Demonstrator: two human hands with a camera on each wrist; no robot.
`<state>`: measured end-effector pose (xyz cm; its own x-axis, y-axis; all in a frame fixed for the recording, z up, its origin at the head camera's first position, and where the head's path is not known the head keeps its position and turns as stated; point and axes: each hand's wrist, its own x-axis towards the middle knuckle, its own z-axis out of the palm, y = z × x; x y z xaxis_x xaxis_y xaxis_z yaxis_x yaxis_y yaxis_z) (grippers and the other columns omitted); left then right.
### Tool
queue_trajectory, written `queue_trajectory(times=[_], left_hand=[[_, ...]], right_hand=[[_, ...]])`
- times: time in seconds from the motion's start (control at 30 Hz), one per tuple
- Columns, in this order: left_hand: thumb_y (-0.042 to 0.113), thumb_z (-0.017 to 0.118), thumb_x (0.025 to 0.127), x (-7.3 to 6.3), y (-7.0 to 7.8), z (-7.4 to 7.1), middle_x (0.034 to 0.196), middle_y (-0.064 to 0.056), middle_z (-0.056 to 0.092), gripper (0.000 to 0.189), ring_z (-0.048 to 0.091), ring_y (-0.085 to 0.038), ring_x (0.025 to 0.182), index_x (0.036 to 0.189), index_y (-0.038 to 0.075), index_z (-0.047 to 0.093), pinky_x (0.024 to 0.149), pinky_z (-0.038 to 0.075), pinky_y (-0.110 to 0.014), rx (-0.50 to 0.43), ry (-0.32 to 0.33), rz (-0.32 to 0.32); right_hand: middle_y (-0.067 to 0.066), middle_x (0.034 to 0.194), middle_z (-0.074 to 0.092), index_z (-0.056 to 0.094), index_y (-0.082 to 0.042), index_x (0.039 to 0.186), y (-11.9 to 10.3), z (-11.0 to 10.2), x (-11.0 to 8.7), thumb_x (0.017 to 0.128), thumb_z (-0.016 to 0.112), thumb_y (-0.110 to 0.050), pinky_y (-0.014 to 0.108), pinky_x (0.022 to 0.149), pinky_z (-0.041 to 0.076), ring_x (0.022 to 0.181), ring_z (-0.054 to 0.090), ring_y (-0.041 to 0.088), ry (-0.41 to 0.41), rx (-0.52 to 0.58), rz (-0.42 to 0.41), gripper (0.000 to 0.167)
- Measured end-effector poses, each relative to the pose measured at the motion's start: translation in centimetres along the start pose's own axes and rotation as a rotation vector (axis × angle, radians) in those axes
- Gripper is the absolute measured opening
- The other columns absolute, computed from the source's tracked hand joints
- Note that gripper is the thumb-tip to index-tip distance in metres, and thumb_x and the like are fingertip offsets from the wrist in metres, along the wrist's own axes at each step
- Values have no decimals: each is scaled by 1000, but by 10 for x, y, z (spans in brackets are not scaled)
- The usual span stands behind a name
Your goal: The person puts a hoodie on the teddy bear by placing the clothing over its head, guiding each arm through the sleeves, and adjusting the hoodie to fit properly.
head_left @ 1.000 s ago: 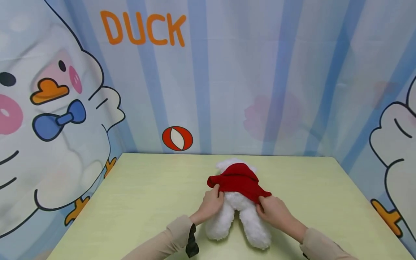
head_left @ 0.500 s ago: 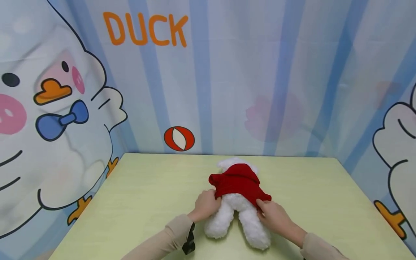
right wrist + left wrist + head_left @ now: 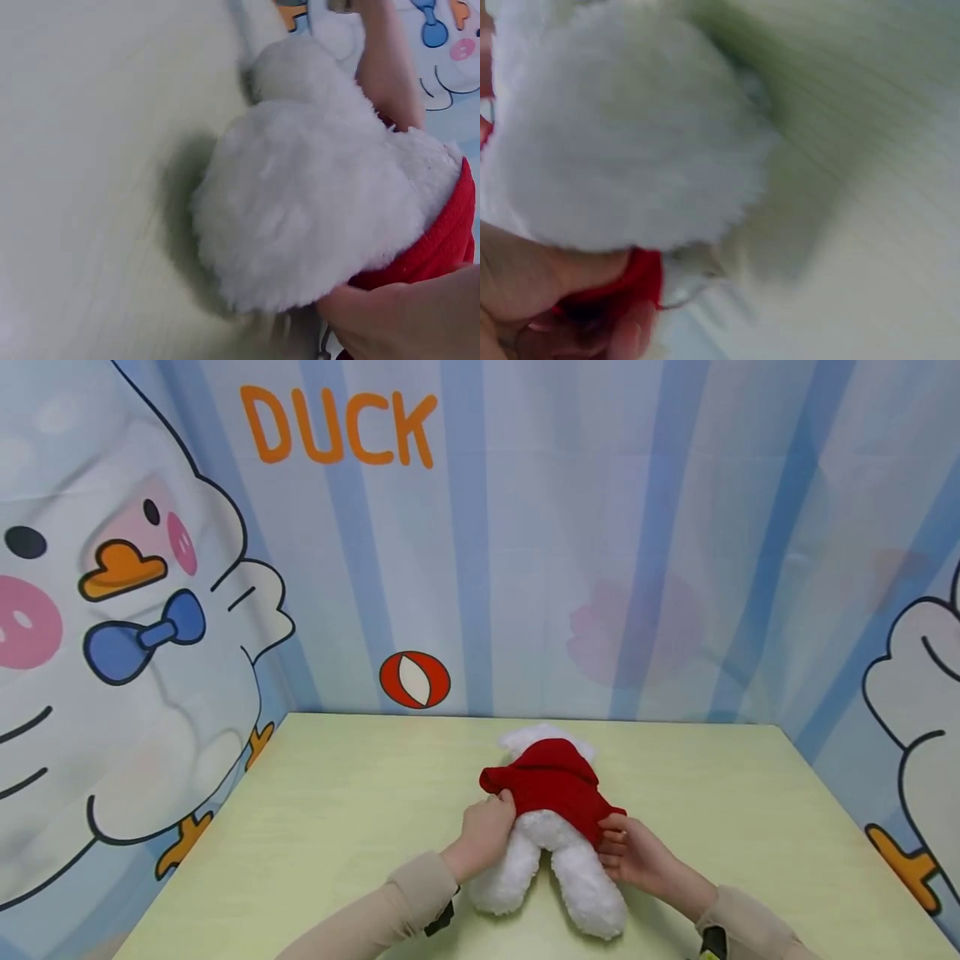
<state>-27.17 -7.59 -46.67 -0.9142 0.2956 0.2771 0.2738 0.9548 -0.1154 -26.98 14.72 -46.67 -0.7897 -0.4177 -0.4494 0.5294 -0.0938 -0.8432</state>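
**Even light from the head, smeared views from the wrists**

In the head view, bright, diffuse light falls evenly on the pale-blue striped fabric backdrop [image 3: 540, 543] and the pale yellow-green flat tabletop [image 3: 360, 802], both fairly sharp. Soft shadow pools beside the fluffy white plush toy [image 3: 543, 828], lower centre. The left wrist view is hazy and heavily blurred, with streaks across the upper right and a broad grey-green shadow right of centre. The right wrist view is softly focused, with a pale glare spot at lower left.

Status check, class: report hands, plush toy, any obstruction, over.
Left hand pinching red top; right hand at its other side, grip unclear. White plush toy lying on table. No obstruction visible.
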Motion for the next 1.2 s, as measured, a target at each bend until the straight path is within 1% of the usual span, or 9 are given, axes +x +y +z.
queue_trajectory(times=[0.07, 0.13, 0.33, 0.5, 0.63, 0.77, 0.93, 1.07, 1.2], left_hand=[[12, 60, 82, -2, 5, -8, 85, -12, 57, 25, 54, -18, 55, 103, 2, 52, 40, 41, -22, 54, 52, 11], [10, 60, 80, -3, 9, -19, 101, -19, 53, 40, 52, -21, 59, 116, -1, 46, 39, 38, -21, -26, 18, 28], [10, 46, 87, 3, 8, -53, 113, -32, 45, 53, 37, -16, 44, 137, 3, 30, 39, 28, -19, -556, -192, 33], [30, 41, 93, 8, 3, -56, 84, -19, 56, 38, 47, -20, 58, 123, 7, 42, 47, 35, -22, -853, -205, -36], [33, 48, 90, 7, 0, -50, 73, -10, 46, 27, 44, -19, 67, 99, 8, 42, 51, 35, -24, -953, -135, -59], [31, 54, 88, 6, 2, -51, 77, -4, 40, 25, 38, -12, 64, 87, 10, 39, 51, 31, -21, -890, 1, -32], [34, 57, 85, 4, 11, -57, 73, -3, 43, 28, 37, -12, 69, 81, 12, 40, 62, 24, -24, -571, 201, 3], [33, 62, 82, 0, 19, -58, 83, -10, 51, 38, 42, -19, 78, 102, 11, 40, 64, 33, -22, -425, 282, -11], [25, 63, 82, -3, 25, -54, 108, -21, 50, 68, 46, -26, 88, 134, 16, 20, 61, 46, -23, -526, 274, -6]], right_hand=[[-6, 64, 36, 34, -13, 77, -2, -1, 1, 87, 44, -29, 22, 63, 30, 60, 32, 8, -14, 142, 57, 21], [-6, 67, 40, 32, -12, 85, -3, -1, 3, 88, 45, -34, 23, 65, 32, 62, 38, 8, -15, 170, 79, 25], [5, 107, 42, 13, -4, 127, -5, -6, 7, 89, 48, -37, 33, 79, 43, 87, 53, 17, -32, 194, 101, 62], [2, 107, 43, 19, -8, 125, -9, -7, 10, 92, 45, -29, 37, 82, 44, 96, 50, 23, -176, 169, 77, 48], [-2, 106, 48, 31, -9, 120, -11, -8, 10, 93, 44, -22, 40, 84, 44, 99, 50, 21, -251, 71, -2, 32], [-8, 103, 53, 43, -15, 110, -18, -9, 12, 91, 48, -16, 36, 82, 44, 93, 55, 11, -224, -61, -158, 20], [-12, 104, 53, 47, -21, 106, -27, -12, 18, 88, 52, -9, 34, 84, 43, 96, 52, 7, -172, -163, -308, 22], [-11, 108, 50, 43, -20, 110, -33, -15, 25, 84, 55, -4, 32, 85, 45, 102, 48, 10, -130, -210, -372, 32], [-12, 109, 50, 42, -22, 112, -37, -15, 28, 81, 58, -1, 25, 82, 48, 102, 48, 8, -90, -231, -448, 41]])
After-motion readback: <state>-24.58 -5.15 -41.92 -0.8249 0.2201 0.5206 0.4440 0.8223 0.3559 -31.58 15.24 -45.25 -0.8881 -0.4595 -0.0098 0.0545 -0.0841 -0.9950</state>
